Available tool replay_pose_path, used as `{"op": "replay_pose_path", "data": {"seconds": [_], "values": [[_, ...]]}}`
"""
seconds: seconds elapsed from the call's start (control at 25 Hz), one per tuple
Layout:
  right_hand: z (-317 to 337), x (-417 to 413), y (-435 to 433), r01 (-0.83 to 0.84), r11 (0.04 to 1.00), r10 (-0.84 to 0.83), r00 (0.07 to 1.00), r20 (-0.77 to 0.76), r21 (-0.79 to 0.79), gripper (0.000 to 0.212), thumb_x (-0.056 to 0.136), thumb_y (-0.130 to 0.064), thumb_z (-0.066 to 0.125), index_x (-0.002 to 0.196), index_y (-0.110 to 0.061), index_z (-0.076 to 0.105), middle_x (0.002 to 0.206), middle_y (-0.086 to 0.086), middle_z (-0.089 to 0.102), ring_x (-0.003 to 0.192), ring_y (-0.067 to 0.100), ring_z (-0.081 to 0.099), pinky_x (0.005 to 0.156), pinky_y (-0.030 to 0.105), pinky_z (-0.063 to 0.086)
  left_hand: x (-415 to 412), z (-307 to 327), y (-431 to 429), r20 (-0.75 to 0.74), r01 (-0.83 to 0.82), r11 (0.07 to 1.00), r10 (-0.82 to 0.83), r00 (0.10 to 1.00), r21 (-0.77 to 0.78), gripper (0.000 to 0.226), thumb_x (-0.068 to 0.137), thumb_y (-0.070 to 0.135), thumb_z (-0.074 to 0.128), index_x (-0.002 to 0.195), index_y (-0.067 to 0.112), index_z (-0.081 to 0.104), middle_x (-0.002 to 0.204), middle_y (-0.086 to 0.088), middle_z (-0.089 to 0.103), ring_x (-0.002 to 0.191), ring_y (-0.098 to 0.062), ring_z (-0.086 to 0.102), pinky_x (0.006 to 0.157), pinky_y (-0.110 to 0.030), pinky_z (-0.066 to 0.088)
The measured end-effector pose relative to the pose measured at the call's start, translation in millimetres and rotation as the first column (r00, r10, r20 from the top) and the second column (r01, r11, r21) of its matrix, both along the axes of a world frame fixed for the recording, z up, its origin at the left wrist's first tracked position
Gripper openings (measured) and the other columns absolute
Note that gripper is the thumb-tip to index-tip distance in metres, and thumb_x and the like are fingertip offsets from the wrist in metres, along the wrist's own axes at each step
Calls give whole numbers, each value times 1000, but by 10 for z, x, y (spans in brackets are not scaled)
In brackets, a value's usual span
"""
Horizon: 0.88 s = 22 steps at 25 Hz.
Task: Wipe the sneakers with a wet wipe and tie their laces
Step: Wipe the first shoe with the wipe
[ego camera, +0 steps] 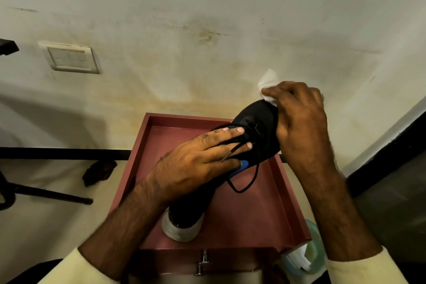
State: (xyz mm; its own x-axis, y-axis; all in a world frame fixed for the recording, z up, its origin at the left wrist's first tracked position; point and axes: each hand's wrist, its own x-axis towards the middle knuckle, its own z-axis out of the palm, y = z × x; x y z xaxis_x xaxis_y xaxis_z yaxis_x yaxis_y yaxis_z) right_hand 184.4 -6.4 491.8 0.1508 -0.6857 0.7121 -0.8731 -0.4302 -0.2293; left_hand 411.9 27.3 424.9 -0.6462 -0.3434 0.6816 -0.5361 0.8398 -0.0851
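Note:
A black sneaker [258, 127] with a white sole at the heel and a blue inner lining is tilted over the red tray-topped cabinet [265, 212], heel down and toe raised toward the wall. My left hand [200, 159] grips it across the tongue and laces. Pressed against the right side of the toe, my right hand [299, 120] is closed on a white wet wipe [267, 80], whose corner sticks up above the fingers. A loose black lace [247, 183] hangs down in a loop over the tray.
A wet wipe pack [306, 258] with a white sheet sticking out sits low at the cabinet's right corner. A stained wall with a switch plate [71, 59] is behind. A dark stand leg [46, 195] and a dark scrap [99, 172] lie on the floor at left.

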Motion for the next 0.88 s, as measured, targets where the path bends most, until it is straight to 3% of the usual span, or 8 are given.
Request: {"op": "replay_pose_path", "data": {"seconds": [0.12, 0.2, 0.32, 0.4, 0.52, 0.64, 0.76, 0.88], "values": [[-131, 59, 91, -14, 996, 18, 999, 43, -84, 51, 90, 13, 58, 131, -14, 71, 132, 6, 64, 123, 28, 51, 102, 10, 32, 48, 11, -16, -44, -14, 999, 16, 999, 42, 21, 102, 8, 63, 117, 4, 77, 146, -10, 60, 145, -31, 46, 111, -48, 47], [-212, 102, 129, -34, 993, 46, 993, 107, -110, 52, 89, 15, 59, 131, -13, 71, 131, 6, 64, 121, 28, 53, 105, 9, 32, 98, 48, -30, -171, -10, 992, 32, 985, 128, 27, 97, -5, 60, 115, 5, 77, 146, -12, 59, 146, -32, 45, 112, -48, 46], [-355, 169, 194, -107, 992, 119, 972, 202, -71, 49, 92, 15, 58, 130, -12, 71, 128, 5, 65, 120, 25, 57, 105, 26, 47, 105, 115, -26, -420, -5, 954, 137, 897, 300, 62, 69, -28, 50, 112, 6, 79, 147, -10, 58, 147, -27, 44, 119, -45, 40], [-475, 270, 261, -218, 976, 214, 940, 264, -17, 39, 98, 8, 58, 128, -12, 72, 127, 2, 67, 121, 23, 61, 104, 40, 51, 82, 140, -59, -627, 30, 921, 240, 741, 388, 71, 58, -32, 44, 110, 3, 78, 145, -10, 60, 143, -24, 49, 120, -41, 38], [-605, 456, 432, -387, 921, 364, 894, 260, 43, 32, 101, 3, 61, 127, -12, 74, 129, 1, 69, 125, 19, 63, 103, 44, 51, 145, 102, -212, -854, 202, 877, 334, 398, 437, 64, 70, -32, 44, 110, 6, 76, 138, -9, 66, 137, -22, 57, 115, -40, 44], [-589, 508, 581, -527, 843, 506, 845, 171, 106, 35, 95, 8, 67, 121, -14, 78, 126, 1, 68, 122, 20, 61, 101, 37, 51, 207, 70, -274, -883, 328, 821, 422, 204, 468, 59, 77, -30, 48, 111, 10, 73, 114, 15, 77, 134, -15, 59, 112, -31, 47], [-547, 464, 642, -638, 756, 633, 770, 86, 149, 34, 94, 7, 69, 118, -15, 78, 124, 0, 69, 120, 18, 60, 99, 32, 49, 200, 66, -260, -826, 334, 758, 543, 151, 560, 57, 80, -30, 43, 107, 9, 76, 111, 22, 76, 134, -12, 58, 114, -33, 46], [-606, 485, 592, -554, 820, 537, 832, 141, 144, 33, 97, 4, 68, 121, -16, 77, 122, -1, 69, 119, 17, 62, 98, 33, 52, 188, 27, -292, -815, 313, 755, 561, 147, 576, 64, 78, -29, 43, 102, 18, 79, 116, 11, 77, 132, -11, 60, 115, -39, 46]]}}
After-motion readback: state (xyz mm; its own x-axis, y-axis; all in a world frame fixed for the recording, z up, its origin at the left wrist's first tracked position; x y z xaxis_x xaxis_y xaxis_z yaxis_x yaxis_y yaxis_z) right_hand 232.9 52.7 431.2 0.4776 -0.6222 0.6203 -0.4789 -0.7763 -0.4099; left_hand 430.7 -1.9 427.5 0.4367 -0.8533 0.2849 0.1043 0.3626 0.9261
